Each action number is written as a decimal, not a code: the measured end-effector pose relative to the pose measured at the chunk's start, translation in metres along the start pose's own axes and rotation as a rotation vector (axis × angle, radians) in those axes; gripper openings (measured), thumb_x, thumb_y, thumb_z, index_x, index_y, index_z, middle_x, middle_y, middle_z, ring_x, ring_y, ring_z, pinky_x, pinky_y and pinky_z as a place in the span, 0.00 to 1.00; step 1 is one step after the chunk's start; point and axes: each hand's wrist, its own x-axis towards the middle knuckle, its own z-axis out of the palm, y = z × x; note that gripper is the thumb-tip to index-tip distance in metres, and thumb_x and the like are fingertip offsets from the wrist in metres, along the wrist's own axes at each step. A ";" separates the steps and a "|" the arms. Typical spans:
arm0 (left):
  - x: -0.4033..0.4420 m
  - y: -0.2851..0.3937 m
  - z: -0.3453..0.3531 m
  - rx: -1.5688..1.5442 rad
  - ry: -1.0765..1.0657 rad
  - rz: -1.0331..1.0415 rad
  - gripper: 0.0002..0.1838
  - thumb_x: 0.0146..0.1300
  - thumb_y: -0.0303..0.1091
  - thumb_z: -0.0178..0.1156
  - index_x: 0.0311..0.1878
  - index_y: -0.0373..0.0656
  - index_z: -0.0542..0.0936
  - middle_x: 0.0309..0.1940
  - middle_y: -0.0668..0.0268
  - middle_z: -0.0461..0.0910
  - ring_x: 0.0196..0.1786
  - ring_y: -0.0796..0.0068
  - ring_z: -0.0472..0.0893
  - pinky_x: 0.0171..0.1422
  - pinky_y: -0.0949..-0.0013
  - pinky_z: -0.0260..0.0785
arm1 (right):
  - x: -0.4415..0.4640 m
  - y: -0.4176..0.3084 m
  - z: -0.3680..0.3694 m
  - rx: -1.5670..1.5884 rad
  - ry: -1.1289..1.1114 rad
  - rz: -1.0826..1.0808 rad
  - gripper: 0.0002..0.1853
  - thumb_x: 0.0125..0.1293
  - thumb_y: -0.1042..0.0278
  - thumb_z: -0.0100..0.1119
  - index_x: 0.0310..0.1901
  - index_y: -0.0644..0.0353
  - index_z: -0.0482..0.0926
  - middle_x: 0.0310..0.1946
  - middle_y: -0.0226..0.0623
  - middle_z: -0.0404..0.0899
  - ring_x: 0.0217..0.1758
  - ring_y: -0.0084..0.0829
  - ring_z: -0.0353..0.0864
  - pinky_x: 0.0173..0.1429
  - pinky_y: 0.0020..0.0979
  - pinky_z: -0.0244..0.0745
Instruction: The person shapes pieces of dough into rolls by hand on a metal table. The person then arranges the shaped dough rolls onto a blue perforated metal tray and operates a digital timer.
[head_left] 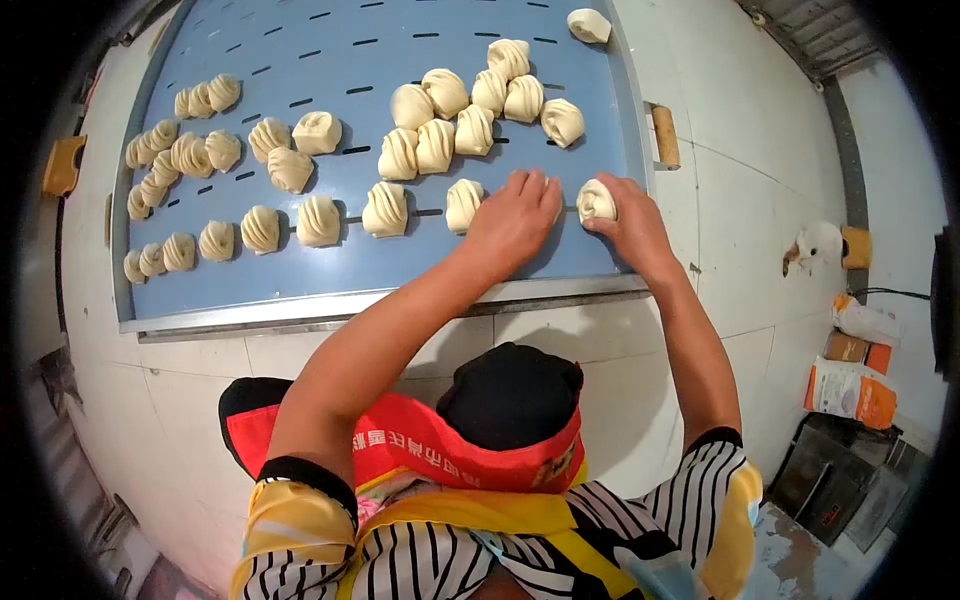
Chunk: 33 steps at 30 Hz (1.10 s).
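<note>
1. Dough roll [597,202] sits in our right hand [635,222], near the right edge of the blue tray [340,275]. Thumb and fingers are curved around its sides, we judge to keep the soft folds from being flattened. We cannot tell if its bottom is touching the tray.

2. Our left hand [512,225] is above the near part of the tray, palm down, the fingers pointing to its far side. Just beside it is the last roll of the row [463,205], partly covered by the hand. We cannot tell whether these fingers grasp something or are free, because their undersides are hidden.

3. Along the near edge of the tray we see a front row [318,221]; its middle rolls stand apart, probably so that they do not stick together.

4. Farther in on the tray, the right group [434,146] and the left group [190,155] lie closer, some rolls touching. This looks to us like simple gathering, less careful than the row.

5. One lone roll [588,27] is at the far part of the tray's right edge.
</note>
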 end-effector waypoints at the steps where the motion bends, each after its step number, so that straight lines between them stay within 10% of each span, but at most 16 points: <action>1: -0.001 0.000 0.000 0.005 -0.008 0.001 0.24 0.57 0.28 0.53 0.58 0.34 0.70 0.55 0.51 0.72 0.56 0.57 0.73 0.52 0.63 0.76 | 0.001 0.001 0.003 -0.003 -0.019 -0.003 0.36 0.48 0.72 0.72 0.61 0.61 0.69 0.52 0.47 0.74 0.55 0.49 0.75 0.58 0.40 0.72; 10: 0.014 -0.025 -0.047 0.112 0.128 0.070 0.34 0.49 0.42 0.68 0.60 0.43 0.70 0.56 0.55 0.72 0.59 0.54 0.71 0.60 0.55 0.67 | 0.021 -0.031 -0.038 -0.193 0.045 0.159 0.41 0.49 0.63 0.73 0.65 0.58 0.64 0.59 0.41 0.70 0.58 0.46 0.74 0.60 0.42 0.71; 16: 0.039 -0.080 -0.062 0.410 -0.181 -0.060 0.38 0.49 0.45 0.70 0.66 0.58 0.68 0.64 0.61 0.67 0.68 0.58 0.63 0.66 0.54 0.60 | 0.116 0.009 0.011 -0.129 0.076 -0.417 0.35 0.48 0.69 0.72 0.61 0.53 0.70 0.61 0.39 0.71 0.59 0.46 0.73 0.64 0.39 0.68; 24: 0.030 -0.106 -0.046 0.450 -0.083 0.045 0.36 0.49 0.40 0.69 0.65 0.58 0.69 0.64 0.64 0.67 0.69 0.62 0.63 0.68 0.55 0.58 | 0.090 0.022 0.000 -0.113 0.177 -0.120 0.29 0.45 0.72 0.73 0.51 0.60 0.72 0.45 0.47 0.74 0.51 0.50 0.74 0.55 0.42 0.72; 33: 0.016 -0.089 -0.073 0.455 -0.172 -0.089 0.52 0.42 0.46 0.74 0.72 0.72 0.56 0.73 0.63 0.54 0.75 0.56 0.54 0.76 0.44 0.43 | 0.092 -0.010 -0.009 -0.347 0.019 0.039 0.41 0.43 0.62 0.77 0.59 0.62 0.67 0.52 0.45 0.72 0.55 0.50 0.73 0.57 0.46 0.71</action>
